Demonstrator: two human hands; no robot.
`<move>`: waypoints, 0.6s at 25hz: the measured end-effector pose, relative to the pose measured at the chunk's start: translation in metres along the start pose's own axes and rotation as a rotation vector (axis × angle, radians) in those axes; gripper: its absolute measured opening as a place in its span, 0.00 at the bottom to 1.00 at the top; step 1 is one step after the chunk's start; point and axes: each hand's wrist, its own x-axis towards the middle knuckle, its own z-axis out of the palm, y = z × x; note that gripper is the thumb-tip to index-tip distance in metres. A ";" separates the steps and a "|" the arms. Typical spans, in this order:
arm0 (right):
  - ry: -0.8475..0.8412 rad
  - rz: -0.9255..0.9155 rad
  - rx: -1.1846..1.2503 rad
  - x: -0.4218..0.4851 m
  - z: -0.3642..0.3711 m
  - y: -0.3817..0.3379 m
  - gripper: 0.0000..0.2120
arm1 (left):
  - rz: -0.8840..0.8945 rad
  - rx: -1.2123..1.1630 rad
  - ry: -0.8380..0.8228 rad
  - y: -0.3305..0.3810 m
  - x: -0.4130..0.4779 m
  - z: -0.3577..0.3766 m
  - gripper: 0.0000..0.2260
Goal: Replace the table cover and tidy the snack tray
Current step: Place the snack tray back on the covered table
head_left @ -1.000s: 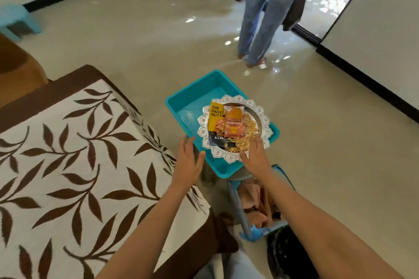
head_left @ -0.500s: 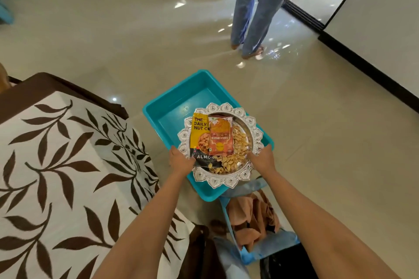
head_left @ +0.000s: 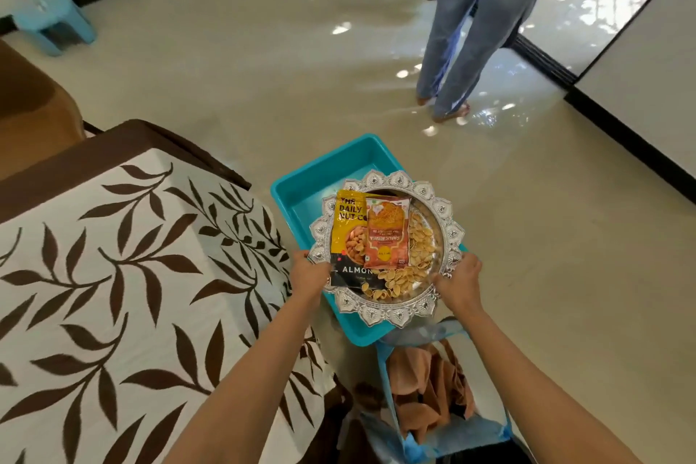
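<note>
A round silver snack tray (head_left: 391, 315) with a scalloped rim is held over a teal plastic tub (head_left: 309, 181). On it lie a yellow-and-black almond packet (head_left: 348, 237), an orange snack packet (head_left: 386, 234) and loose pale nuts (head_left: 416, 256). My left hand (head_left: 309, 273) grips the tray's left rim. My right hand (head_left: 457, 279) grips its right rim. The table at left wears a white cover (head_left: 113, 275) with brown leaves and a brown border.
A blue bag (head_left: 448, 433) holding peach cloth (head_left: 425, 384) sits on the floor below the tray. A person in blue trousers (head_left: 467, 23) stands further off. A small blue stool (head_left: 52, 19) is at far left. Glossy beige floor surrounds everything.
Both hands went from reaching toward the tray to gripping its rim on either side. The tray now looks a little raised toward me over the tub.
</note>
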 end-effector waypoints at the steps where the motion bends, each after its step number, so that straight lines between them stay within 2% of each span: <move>1: 0.012 -0.026 0.005 -0.003 -0.006 -0.015 0.28 | 0.025 0.003 0.033 0.006 -0.006 -0.008 0.18; 8: -0.101 -0.276 -0.077 -0.031 -0.035 -0.170 0.31 | 0.225 -0.007 0.281 0.047 -0.056 -0.127 0.18; 12: -0.172 -0.426 -0.219 -0.068 -0.010 -0.266 0.31 | 0.246 -0.112 0.454 0.038 -0.089 -0.229 0.17; 15: -0.248 -0.520 -0.294 -0.115 0.033 -0.320 0.34 | 0.206 -0.182 0.561 0.005 -0.111 -0.308 0.14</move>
